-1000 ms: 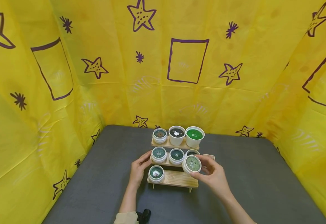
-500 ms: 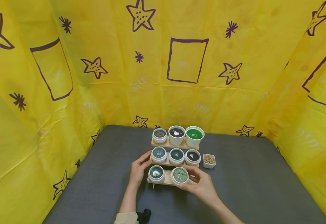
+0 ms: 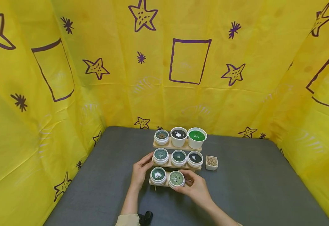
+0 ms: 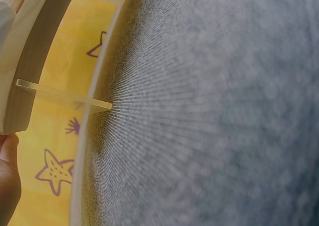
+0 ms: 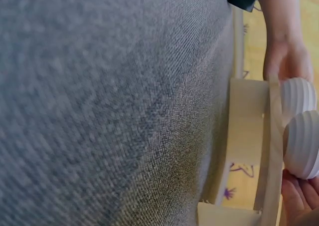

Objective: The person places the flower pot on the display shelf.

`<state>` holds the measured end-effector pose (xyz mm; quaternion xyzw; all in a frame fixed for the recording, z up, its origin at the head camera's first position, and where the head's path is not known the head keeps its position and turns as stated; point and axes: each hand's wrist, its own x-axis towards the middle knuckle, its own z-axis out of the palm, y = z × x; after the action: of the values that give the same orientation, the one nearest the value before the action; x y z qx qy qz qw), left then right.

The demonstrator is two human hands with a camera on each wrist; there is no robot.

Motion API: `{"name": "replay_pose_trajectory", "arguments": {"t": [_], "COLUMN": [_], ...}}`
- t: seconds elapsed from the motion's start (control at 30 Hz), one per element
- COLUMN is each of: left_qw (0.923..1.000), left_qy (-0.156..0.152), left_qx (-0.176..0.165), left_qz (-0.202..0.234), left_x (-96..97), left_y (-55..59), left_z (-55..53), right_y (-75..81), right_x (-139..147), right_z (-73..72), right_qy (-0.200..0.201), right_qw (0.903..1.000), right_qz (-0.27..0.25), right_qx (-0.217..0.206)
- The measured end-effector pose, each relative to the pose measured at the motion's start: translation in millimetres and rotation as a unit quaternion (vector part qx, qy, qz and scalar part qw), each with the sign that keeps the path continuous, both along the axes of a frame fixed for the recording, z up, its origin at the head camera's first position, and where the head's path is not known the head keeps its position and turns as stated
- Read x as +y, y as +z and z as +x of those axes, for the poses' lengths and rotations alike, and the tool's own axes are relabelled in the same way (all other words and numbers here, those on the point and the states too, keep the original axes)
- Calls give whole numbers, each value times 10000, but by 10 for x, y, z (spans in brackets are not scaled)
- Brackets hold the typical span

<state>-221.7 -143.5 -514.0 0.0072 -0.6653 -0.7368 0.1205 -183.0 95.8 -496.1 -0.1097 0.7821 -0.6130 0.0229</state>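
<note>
A three-tier wooden stand (image 3: 166,184) bears white cups with green, dark and brownish fillings. My right hand (image 3: 194,185) holds a round white cup (image 3: 176,179) with a speckled pale green filling on the front tier, thumb in front and fingers behind. To its left stands a cup with a dark green and white filling (image 3: 158,174). In the right wrist view the held ridged cup (image 5: 302,145) stands close over the board, tipped slightly. My left hand (image 3: 139,172) grips the left end of the middle tier; a fingertip meets the wooden end (image 4: 15,121) in the left wrist view.
Three cups line the middle tier, among them a dark one (image 3: 195,158); the back tier holds three more, including a taller bright green one (image 3: 196,138). A small square dish (image 3: 211,163) of brownish bits sits right of the stand. Yellow patterned cloth (image 3: 119,103) surrounds the grey table (image 3: 246,185).
My right hand has brought the pale green cup down and left, from before the middle tier onto the front one, beside its neighbour. The small dish came into view. My left hand stayed put.
</note>
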Motion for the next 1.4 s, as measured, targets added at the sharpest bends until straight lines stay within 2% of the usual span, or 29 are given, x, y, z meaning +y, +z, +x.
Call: {"name": "replay_pose_trajectory", "arguments": {"t": [0.23, 0.57, 1.1, 1.4], "left_qw": [10000, 10000, 10000, 10000], "left_qy": [-2, 47, 24, 29], "left_qx": [53, 11, 79, 36], "left_qz": [-29, -39, -39, -42], "left_x": [10, 5, 10, 0], "left_y": [8, -9, -14, -27], "left_z": [3, -4, -5, -18], "right_y": [-32, -41, -34, -37], "right_x": [-10, -2, 103, 132], "right_z": [-37, -94, -236, -261], "right_qy": [55, 184, 1051, 1241], "right_qw": [9999, 9998, 9930, 9908], "right_qz": [-25, -63, 301, 299], "right_qx": [118, 78, 446, 447]}}
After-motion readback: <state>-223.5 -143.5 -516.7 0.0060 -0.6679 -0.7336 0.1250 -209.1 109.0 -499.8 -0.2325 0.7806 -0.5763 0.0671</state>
